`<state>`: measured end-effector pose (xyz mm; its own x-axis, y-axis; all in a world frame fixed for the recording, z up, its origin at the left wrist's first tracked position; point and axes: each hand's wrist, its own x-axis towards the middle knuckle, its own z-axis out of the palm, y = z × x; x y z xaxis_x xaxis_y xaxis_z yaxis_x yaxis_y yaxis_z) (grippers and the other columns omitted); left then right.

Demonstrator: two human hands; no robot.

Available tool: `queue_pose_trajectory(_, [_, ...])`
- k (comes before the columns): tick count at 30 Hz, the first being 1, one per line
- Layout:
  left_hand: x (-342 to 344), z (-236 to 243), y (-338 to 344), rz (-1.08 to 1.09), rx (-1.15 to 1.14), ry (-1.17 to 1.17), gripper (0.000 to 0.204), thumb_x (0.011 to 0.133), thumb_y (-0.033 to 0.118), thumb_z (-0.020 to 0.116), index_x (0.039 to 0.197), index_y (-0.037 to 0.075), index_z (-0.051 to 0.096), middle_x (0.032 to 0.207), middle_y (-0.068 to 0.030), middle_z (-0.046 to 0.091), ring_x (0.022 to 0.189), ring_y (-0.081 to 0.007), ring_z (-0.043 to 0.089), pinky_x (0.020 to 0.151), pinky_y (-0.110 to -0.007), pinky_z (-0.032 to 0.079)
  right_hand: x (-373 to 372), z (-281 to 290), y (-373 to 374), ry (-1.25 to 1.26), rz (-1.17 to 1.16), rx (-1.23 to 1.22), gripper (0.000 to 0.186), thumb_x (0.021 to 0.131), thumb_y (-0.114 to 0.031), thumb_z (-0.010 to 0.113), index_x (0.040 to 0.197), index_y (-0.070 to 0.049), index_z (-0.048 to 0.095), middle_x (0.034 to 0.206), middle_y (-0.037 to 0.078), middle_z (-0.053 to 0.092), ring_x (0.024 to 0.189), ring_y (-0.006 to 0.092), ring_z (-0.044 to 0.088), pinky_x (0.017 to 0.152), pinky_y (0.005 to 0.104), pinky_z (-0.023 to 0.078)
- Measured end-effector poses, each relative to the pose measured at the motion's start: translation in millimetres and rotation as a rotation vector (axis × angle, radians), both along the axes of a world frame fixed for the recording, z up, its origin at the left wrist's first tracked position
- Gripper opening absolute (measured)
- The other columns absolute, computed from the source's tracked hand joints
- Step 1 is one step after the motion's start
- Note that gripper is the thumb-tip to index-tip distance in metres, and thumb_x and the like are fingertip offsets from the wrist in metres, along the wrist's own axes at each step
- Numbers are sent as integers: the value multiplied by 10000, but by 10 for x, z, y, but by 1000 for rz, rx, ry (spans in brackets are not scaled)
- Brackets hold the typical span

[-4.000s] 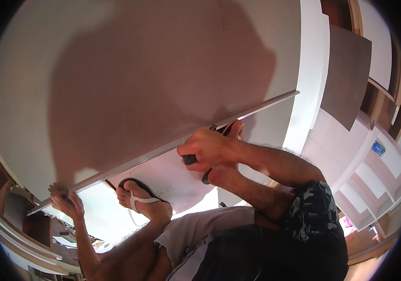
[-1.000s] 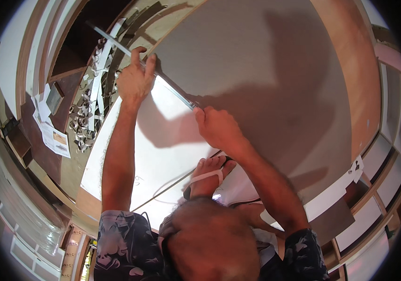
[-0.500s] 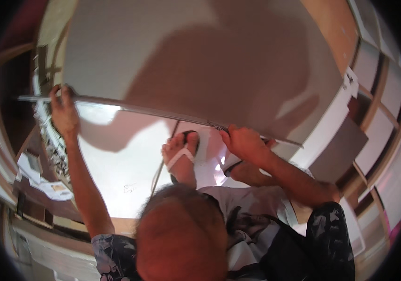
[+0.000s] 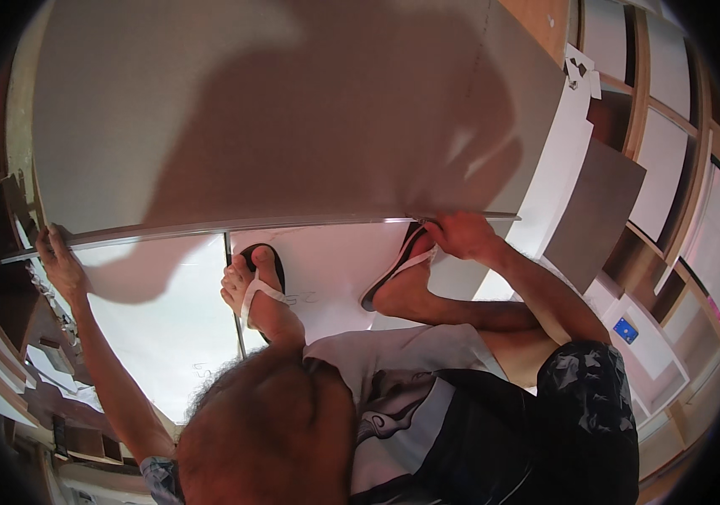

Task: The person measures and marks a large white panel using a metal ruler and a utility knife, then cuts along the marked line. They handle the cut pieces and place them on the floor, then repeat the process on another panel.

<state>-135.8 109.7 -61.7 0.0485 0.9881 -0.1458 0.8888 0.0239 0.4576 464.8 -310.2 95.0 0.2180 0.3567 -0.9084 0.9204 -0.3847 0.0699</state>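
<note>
A long metal straightedge [image 4: 293, 224] lies across a large pale panel [image 4: 293, 109] on the floor. My left hand [image 4: 59, 261] grips its left end at the panel's edge. My right hand [image 4: 461, 236] is curled over its right end, pressing it down; I cannot see whether it also holds a tool. Both my feet in flip-flops rest on the panel just below the straightedge, the left foot [image 4: 259, 295] and the right foot [image 4: 406, 282]. My head and patterned shorts fill the bottom of the view.
A thin metal strip [image 4: 234, 311] runs down the panel beside my left foot. More flat panels [image 4: 595, 210] and wooden cabinet frames [image 4: 671, 168] stand at the right. Small hardware and scraps [image 4: 40, 353] lie along the left edge.
The view has swung round, and the straightedge now lies nearly level across the panel. My right hand has slid out to its right end. My left hand stays on the left end.
</note>
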Motion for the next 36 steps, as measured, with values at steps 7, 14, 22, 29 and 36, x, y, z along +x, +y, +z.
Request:
queue_pose_trajectory(7, [156, 156, -29, 84, -25, -1, 574, 1062, 555, 476, 1352, 74, 597, 1259, -245, 671, 1151, -417, 638, 987, -440, 474, -1035, 324, 1290, 118, -132, 2, 505, 1058, -434, 452, 1012, 8, 692, 858, 268, 717, 843, 481, 700, 796, 577, 554])
queue_pose_trajectory(14, [211, 165, -5, 59, 19, -3, 516, 1070, 519, 485, 1298, 70, 601, 1192, -253, 675, 1086, -419, 650, 948, -438, 489, -2104, -228, 2249, 537, -191, 264, 493, 1051, -404, 477, 921, 13, 704, 836, 255, 726, 802, 459, 719, 757, 551, 574])
queue_pose_trajectory(22, [47, 84, -26, -58, 81, 47, 540, 1077, 531, 479, 1330, 69, 598, 1128, -217, 700, 1019, -322, 663, 908, -394, 505, -1671, -292, 1791, 482, -275, 164, 524, 1050, -452, 476, 985, 8, 718, 907, 255, 735, 873, 447, 727, 772, 551, 581])
queue_pose_trajectory(29, [129, 90, -14, -14, 41, -2, 578, 1085, 532, 443, 1321, 26, 590, 1170, -202, 682, 1029, -331, 644, 924, -395, 491, -414, -88, 545, 127, -97, -79, 547, 1035, -502, 487, 1067, 1, 700, 935, 298, 716, 903, 460, 715, 781, 601, 561])
queue_pose_trajectory(36, [53, 43, 38, -110, 80, 50, 616, 1068, 566, 471, 1360, 35, 584, 1230, -200, 675, 1100, -317, 636, 970, -392, 480, -65, -155, 54, 186, -78, 117, 550, 1040, -496, 469, 960, 2, 688, 864, 234, 730, 848, 427, 726, 810, 540, 575])
